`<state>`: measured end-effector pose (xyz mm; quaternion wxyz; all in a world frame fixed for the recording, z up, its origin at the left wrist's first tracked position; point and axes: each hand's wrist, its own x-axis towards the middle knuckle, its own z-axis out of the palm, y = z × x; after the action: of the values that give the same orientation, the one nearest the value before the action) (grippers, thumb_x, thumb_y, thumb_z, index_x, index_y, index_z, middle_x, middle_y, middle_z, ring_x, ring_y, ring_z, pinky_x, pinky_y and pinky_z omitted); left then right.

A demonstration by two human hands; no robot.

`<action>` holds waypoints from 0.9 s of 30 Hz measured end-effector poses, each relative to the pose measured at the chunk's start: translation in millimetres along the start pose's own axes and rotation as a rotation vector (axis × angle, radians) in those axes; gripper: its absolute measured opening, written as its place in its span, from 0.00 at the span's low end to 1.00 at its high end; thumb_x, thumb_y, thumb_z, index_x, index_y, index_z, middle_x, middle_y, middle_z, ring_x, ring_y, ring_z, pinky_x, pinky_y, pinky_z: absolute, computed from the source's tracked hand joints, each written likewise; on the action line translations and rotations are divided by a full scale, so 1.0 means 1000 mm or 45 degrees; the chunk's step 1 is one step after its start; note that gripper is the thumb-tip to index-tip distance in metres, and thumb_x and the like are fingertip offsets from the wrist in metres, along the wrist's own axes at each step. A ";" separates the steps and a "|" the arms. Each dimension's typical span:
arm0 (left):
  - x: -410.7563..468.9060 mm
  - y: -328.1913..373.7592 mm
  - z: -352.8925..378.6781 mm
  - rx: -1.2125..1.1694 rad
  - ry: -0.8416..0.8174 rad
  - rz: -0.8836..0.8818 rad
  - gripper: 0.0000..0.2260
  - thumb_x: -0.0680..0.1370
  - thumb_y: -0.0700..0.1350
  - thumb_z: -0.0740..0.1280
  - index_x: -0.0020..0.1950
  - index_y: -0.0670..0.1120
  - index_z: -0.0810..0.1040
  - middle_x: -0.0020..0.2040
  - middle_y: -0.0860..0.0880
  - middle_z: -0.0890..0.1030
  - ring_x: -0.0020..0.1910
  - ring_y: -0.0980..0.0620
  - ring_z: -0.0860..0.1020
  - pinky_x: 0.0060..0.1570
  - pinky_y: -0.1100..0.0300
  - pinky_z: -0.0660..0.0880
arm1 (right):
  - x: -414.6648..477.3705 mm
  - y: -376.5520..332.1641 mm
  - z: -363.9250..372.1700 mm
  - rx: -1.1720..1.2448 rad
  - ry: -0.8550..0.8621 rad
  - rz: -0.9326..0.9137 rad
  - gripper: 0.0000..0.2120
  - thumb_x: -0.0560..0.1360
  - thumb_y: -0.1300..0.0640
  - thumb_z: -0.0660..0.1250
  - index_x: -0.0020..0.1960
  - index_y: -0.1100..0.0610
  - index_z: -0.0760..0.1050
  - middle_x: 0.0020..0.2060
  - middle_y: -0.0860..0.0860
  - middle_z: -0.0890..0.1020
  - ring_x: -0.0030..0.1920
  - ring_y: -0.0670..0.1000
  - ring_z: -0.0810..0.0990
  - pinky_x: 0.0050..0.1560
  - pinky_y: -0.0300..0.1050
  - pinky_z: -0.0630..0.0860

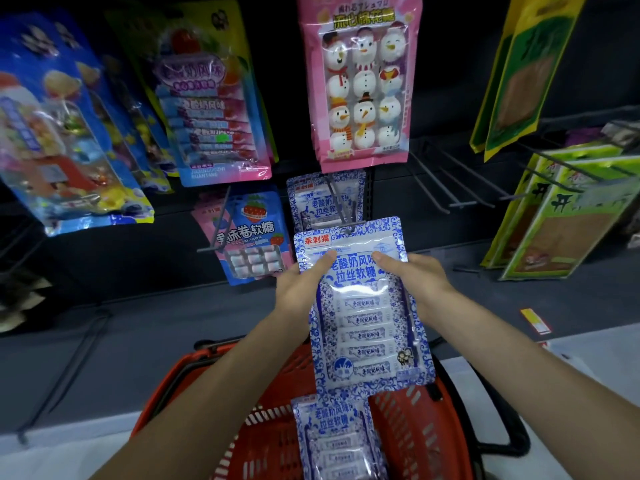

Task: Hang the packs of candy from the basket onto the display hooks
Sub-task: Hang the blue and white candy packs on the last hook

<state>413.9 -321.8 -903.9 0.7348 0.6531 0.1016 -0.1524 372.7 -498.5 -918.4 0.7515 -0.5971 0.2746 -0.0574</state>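
I hold a blue-and-white candy pack (pixel 363 313) upright in both hands. My left hand (pixel 299 289) grips its left edge with the thumb on the front. My right hand (pixel 415 282) grips its right edge the same way. The pack's top hole sits at the tip of a dark display hook (pixel 341 209). Behind it, a matching pack (pixel 322 199) hangs on that hook. Another like pack (pixel 337 441) lies in the red basket (pixel 277 393) below my arms.
A pink snowman marshmallow pack (pixel 360 84) hangs above the hook. A blue strawberry candy pack (pixel 254 237) hangs to the left, and blue packs (pixel 69 133) fill the far left. Bare hooks (pixel 446 181) jut out at right, beside green packs (pixel 554 216).
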 end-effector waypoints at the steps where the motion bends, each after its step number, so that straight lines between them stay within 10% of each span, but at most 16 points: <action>1: -0.003 -0.006 -0.004 0.060 -0.056 -0.020 0.39 0.70 0.59 0.81 0.75 0.45 0.72 0.72 0.50 0.77 0.71 0.44 0.76 0.75 0.40 0.67 | 0.002 0.000 0.001 0.010 0.005 0.014 0.14 0.71 0.56 0.81 0.53 0.62 0.85 0.47 0.58 0.89 0.48 0.61 0.88 0.53 0.61 0.85; 7: -0.013 -0.038 -0.025 0.306 -0.167 0.031 0.16 0.72 0.46 0.81 0.58 0.50 0.84 0.48 0.56 0.88 0.46 0.57 0.87 0.51 0.57 0.82 | 0.018 0.008 0.001 -0.040 0.033 0.090 0.40 0.56 0.41 0.88 0.61 0.59 0.82 0.55 0.58 0.87 0.53 0.61 0.86 0.58 0.67 0.82; 10: -0.011 -0.035 -0.026 0.255 -0.110 0.014 0.15 0.72 0.45 0.81 0.57 0.49 0.85 0.49 0.52 0.89 0.50 0.50 0.87 0.57 0.48 0.82 | 0.036 0.016 -0.004 -0.037 -0.005 0.143 0.56 0.42 0.32 0.87 0.65 0.55 0.79 0.61 0.54 0.84 0.59 0.60 0.84 0.65 0.68 0.77; 16: 0.000 -0.018 -0.018 0.159 -0.023 0.019 0.13 0.73 0.44 0.80 0.56 0.47 0.85 0.51 0.50 0.88 0.51 0.49 0.86 0.52 0.52 0.82 | 0.016 -0.002 0.002 -0.164 -0.227 0.253 0.23 0.67 0.53 0.83 0.59 0.60 0.85 0.52 0.58 0.88 0.54 0.62 0.87 0.63 0.64 0.80; 21: 0.010 -0.004 -0.012 0.149 0.002 -0.006 0.17 0.72 0.46 0.82 0.57 0.46 0.83 0.51 0.48 0.88 0.52 0.44 0.86 0.59 0.42 0.81 | 0.016 -0.006 -0.002 -0.264 -0.351 0.229 0.15 0.74 0.59 0.77 0.60 0.61 0.84 0.51 0.59 0.88 0.52 0.61 0.88 0.59 0.61 0.82; 27: 0.027 0.009 -0.008 0.125 -0.108 -0.196 0.56 0.49 0.61 0.88 0.74 0.48 0.70 0.67 0.43 0.81 0.63 0.38 0.81 0.61 0.35 0.78 | 0.027 -0.002 -0.008 -0.354 -0.224 0.044 0.24 0.68 0.52 0.83 0.61 0.58 0.83 0.50 0.54 0.89 0.49 0.56 0.89 0.54 0.55 0.84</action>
<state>442.4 -315.4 -906.1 0.6917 0.6715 0.1127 -0.2406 392.1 -517.0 -927.3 0.6837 -0.6933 0.2233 0.0463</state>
